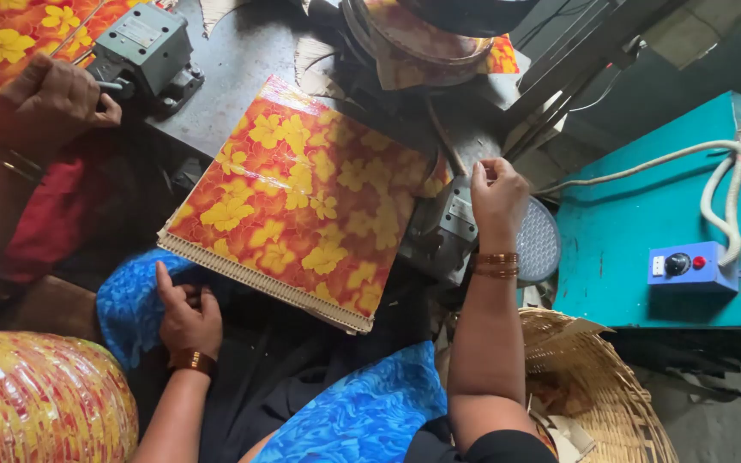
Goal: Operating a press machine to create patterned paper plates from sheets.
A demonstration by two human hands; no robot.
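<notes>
Flowered sheet stack (pixel 302 193) between hands: left grip (pixel 186 313) loose at its edge, right grip (pixel 495 193) pinched, contents unclear.

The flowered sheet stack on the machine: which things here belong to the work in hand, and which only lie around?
In use:
- flowered sheet stack
- left hand at its near edge
- right hand by the grey machine block

Lying about:
- woven basket
- teal cabinet with blue control box
- wrapped roll

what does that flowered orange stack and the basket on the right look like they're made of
Flowered stack: likely glossy laminated paper or card sheets; shiny printed top, thin pale layered edges along the near side. Basket: apparently woven cane or bamboo strips, matte tan, with visible interlaced weave.
</notes>
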